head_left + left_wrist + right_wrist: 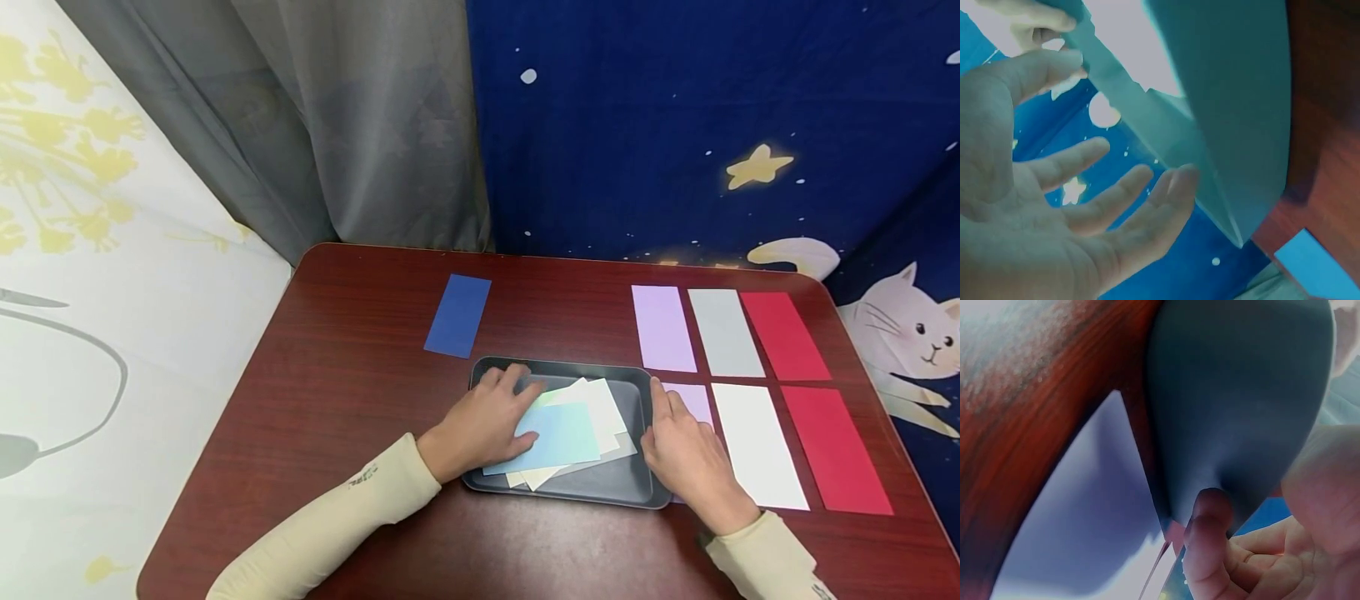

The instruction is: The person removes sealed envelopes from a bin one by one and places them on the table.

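Observation:
A dark grey tray [600, 490] sits on the table with a loose pile of paper cards in it. On top lies a light blue card [562, 437], over white and cream cards [606, 404] that fan out at angles. My left hand [480, 425] is over the left part of the pile, its fingers spread and loosely bent; the left wrist view shows nothing held in them. At the tray's right side, my right hand [690, 458] grips the rim. A curled finger [1209, 531] touches the tray's outer wall in the right wrist view.
A dark blue card [458, 317] lies alone behind the tray. To the right are two rows of cards: lilac [664, 327], pale grey [726, 333] and red [785, 336] behind; lilac [692, 402], white [759, 446] and red [836, 450] in front. Curtains [675, 125] hang beyond the table.

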A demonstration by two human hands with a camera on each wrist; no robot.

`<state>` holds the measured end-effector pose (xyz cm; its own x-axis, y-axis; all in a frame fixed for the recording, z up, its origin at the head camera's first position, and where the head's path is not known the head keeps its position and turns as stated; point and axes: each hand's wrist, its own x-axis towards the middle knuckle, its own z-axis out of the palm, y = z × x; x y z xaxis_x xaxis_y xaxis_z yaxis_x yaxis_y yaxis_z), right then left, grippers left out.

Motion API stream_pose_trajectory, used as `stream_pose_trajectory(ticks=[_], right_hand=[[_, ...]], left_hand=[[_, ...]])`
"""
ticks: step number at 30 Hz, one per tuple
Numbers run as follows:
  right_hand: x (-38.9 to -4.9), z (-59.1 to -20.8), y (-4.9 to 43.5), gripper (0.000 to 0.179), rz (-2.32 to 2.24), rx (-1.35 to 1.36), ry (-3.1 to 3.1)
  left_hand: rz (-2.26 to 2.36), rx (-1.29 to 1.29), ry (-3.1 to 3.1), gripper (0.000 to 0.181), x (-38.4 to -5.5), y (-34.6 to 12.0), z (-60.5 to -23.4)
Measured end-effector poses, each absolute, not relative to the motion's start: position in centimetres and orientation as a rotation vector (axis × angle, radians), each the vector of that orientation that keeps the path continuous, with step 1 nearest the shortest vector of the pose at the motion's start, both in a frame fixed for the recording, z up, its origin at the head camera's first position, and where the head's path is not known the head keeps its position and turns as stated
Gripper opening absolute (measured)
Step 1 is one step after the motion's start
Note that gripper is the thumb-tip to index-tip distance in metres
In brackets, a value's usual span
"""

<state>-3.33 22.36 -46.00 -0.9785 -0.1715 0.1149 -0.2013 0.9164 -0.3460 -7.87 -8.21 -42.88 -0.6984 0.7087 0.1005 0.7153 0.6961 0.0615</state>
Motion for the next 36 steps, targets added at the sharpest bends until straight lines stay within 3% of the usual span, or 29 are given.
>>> stream_pose_trajectory(ticks=[11, 20, 36], right_hand=[[-3.3, -46.0, 22.3, 0.073, 0.558, 0.278, -3.009], [-3.3, -46.0, 22.3, 0.072, 0.559, 0.278, -3.007], [-3.2, -45.9, 22.2, 0.072, 0.543, 0.28, -3.002]], left_hand=[[0.038, -1.384, -2.902, 0.083, -6.6, -7.7, -44.5], [0.067, -1.393, -2.91, 0.075, -6.5, -7.6, -44.4], [0.077, -1.403, -2.797, 0.086, -6.7, -8.0, -43.4]])
